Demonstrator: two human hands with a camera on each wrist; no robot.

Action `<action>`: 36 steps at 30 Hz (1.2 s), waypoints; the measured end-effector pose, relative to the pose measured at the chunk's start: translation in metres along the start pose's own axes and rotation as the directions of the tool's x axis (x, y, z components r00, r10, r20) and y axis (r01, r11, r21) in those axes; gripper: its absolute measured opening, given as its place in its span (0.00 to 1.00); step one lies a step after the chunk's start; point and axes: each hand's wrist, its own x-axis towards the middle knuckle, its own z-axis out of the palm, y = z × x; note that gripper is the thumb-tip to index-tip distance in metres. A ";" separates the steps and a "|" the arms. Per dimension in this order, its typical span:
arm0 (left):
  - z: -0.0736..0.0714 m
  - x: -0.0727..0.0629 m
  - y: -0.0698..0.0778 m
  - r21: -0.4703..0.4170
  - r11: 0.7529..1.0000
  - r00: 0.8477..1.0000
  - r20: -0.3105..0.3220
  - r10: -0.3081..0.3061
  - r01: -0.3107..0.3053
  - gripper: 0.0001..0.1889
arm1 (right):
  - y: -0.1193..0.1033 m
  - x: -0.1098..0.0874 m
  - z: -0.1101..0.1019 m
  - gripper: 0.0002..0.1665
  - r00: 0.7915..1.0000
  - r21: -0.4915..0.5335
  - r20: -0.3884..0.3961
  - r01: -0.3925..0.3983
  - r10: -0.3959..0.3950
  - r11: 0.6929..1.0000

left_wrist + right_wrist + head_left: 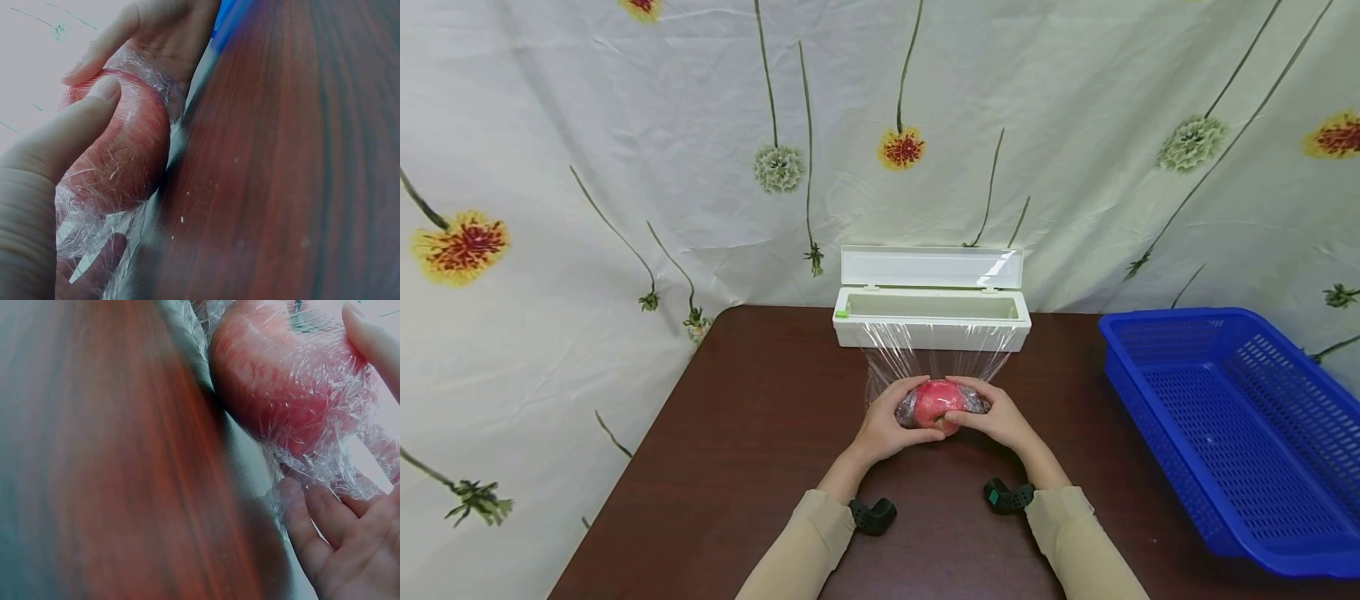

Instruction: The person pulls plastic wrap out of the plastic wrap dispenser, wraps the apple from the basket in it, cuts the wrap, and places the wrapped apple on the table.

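A red apple (937,402) wrapped in crinkled cling film is held between both hands, close above the table. My left hand (883,423) grips its left side, thumb on the near face and fingers round the far side. On the right, my right hand (1002,419) grips it the same way, its thumb (375,347) over the film. Clear cling film (925,354) stretches from the apple back to a white dispenser box (931,335), whose lid (931,267) stands up. Bunched film shows at both ends of the apple (134,140) in the left wrist view.
A blue plastic basket (1176,450) stands at the right of the dark brown wooden table (760,433). Behind the table hangs a white flowered cloth (700,125). Each wrist wears a black band (872,517).
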 end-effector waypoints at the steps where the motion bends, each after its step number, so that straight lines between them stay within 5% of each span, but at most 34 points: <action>1: 0.000 0.000 0.000 -0.005 1.000 1.000 0.000 0.003 -0.003 0.42 | 0.000 0.000 0.000 0.32 1.000 -0.003 -0.002 0.001 -0.001 1.000; 21: 0.001 -0.001 0.000 -0.042 0.997 0.997 0.053 0.062 -0.060 0.46 | 0.043 0.010 0.004 0.30 1.000 -0.029 -0.020 0.002 -0.002 1.000; 36: 0.002 0.000 0.006 -0.050 0.999 0.996 0.092 0.001 0.003 0.43 | 0.040 0.009 0.005 0.29 0.998 -0.043 -0.060 -0.030 0.028 0.999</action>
